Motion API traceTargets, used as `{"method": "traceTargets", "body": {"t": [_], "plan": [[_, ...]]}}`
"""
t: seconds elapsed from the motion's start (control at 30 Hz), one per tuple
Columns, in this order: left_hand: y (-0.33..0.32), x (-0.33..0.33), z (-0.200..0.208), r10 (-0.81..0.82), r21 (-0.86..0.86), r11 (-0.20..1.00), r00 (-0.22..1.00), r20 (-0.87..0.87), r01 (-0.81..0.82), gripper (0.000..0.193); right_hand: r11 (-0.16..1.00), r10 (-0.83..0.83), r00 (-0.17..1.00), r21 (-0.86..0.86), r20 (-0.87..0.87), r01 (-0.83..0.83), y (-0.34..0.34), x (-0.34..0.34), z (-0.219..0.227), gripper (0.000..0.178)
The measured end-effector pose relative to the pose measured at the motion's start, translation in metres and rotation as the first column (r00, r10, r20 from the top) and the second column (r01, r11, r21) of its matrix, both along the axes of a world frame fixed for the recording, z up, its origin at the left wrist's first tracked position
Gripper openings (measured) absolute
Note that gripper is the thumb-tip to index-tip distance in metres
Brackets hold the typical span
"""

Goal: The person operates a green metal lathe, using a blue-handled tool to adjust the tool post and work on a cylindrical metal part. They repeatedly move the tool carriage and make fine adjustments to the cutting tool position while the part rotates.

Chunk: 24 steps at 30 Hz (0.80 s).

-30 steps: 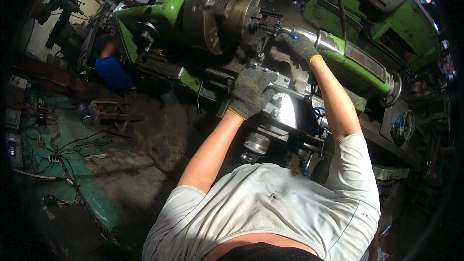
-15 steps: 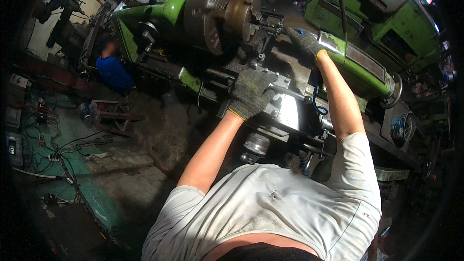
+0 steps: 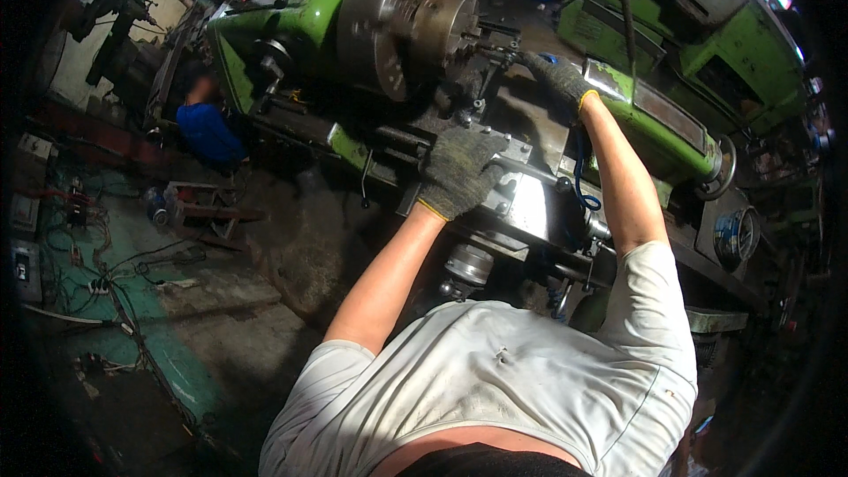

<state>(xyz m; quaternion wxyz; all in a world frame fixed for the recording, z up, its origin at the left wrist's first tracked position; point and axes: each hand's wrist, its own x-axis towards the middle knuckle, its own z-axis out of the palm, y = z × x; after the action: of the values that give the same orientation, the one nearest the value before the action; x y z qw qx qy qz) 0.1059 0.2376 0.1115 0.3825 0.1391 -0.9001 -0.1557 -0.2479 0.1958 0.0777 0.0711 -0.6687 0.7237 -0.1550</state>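
My left hand [image 3: 461, 175], in a dark grey knit glove with a yellow cuff, lies on the bolted carriage slide of a green lathe, its thumb apart from the fingers. Farther off, my right hand [image 3: 558, 79], in a matching glove, is closed beside the tool holder [image 3: 503, 55]; what it grips is hidden. A bit of blue shows beside its fingers, and a blue hose [image 3: 579, 178] hangs below that wrist. Left of the tool holder, a round metal workpiece [image 3: 442, 28] sits in the large lathe chuck [image 3: 375, 26].
The green tailstock [image 3: 654, 110] with its handwheel [image 3: 720, 170] lies to the right. A lever [image 3: 365, 181] projects near the carriage. Cables [image 3: 106, 283] cross the floor at left. A person in blue [image 3: 210, 131] is beyond the headstock. A wire spool [image 3: 735, 237] stands at right.
The workpiece and chuck face look different in shade and jaw position, as if turned. My right hand has shifted very slightly; my left hand stays in place.
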Motion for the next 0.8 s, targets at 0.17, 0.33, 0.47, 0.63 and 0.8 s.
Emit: {"method": "traceTargets", "body": {"t": [0.17, 0.33, 0.47, 0.63, 0.8], "plan": [[-0.001, 0.001, -0.004, 0.007, 0.028, 1.000, 1.000, 0.021, -0.008, 0.043, 0.987, -0.107, 0.991, 0.129, 0.080, 0.096, 0.001, 0.010, 0.017, 0.054], [-0.001, 0.001, -0.002, 0.010, 0.011, 1.000, 1.000, 0.026, -0.010, 0.043, 0.968, -0.252, 0.870, 0.124, 0.425, 0.219, 0.003, 0.016, 0.021, 0.059], [0.000, 0.001, -0.004, 0.012, 0.012, 1.000, 1.000, 0.029, -0.012, 0.043, 0.974, -0.227, 0.835, 0.118, 0.501, 0.194, 0.003, 0.012, 0.020, 0.065], [0.000, 0.003, -0.005, 0.021, 0.008, 1.000, 0.999, 0.035, -0.022, 0.044, 0.989, -0.147, 0.844, 0.094, 0.515, 0.115, 0.004, 0.004, 0.016, 0.060], [0.001, 0.002, -0.002, 0.012, -0.004, 1.000, 1.000, 0.024, -0.011, 0.044, 0.991, -0.131, 0.848, 0.050, 0.514, 0.122, 0.001, 0.002, 0.005, 0.052]]}}
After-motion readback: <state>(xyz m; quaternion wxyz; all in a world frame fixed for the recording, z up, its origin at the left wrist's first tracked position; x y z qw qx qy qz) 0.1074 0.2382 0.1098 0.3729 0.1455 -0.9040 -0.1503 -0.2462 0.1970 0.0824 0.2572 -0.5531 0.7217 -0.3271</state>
